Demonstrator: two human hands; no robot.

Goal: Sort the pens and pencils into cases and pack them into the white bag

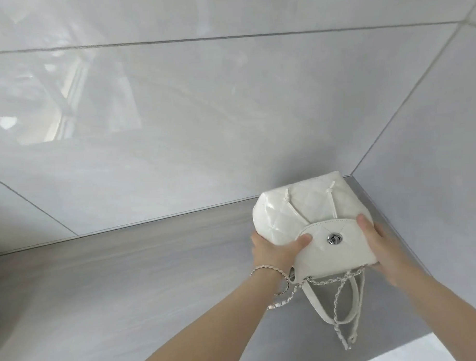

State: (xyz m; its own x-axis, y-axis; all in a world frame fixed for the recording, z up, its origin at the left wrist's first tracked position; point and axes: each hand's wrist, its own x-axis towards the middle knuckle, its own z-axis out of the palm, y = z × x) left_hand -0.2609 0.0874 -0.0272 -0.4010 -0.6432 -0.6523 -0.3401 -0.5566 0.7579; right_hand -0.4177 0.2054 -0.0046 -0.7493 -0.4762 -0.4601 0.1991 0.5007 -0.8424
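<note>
A small white quilted bag (302,213) with a silver twist clasp on its closed flap lies on a grey wood-grain surface (127,278) near a corner of the walls. My left hand (277,250) grips the bag's left side, thumb on the flap. On the bag's right side, my right hand (379,245) holds on with the thumb over the flap's edge. The bag's white handle and silver chain straps (341,309) hang toward me. No pens, pencils or cases are visible.
Glossy pale grey tiled walls (202,114) rise behind and to the right of the surface, meeting in a corner just beyond the bag. A bracelet circles my left wrist.
</note>
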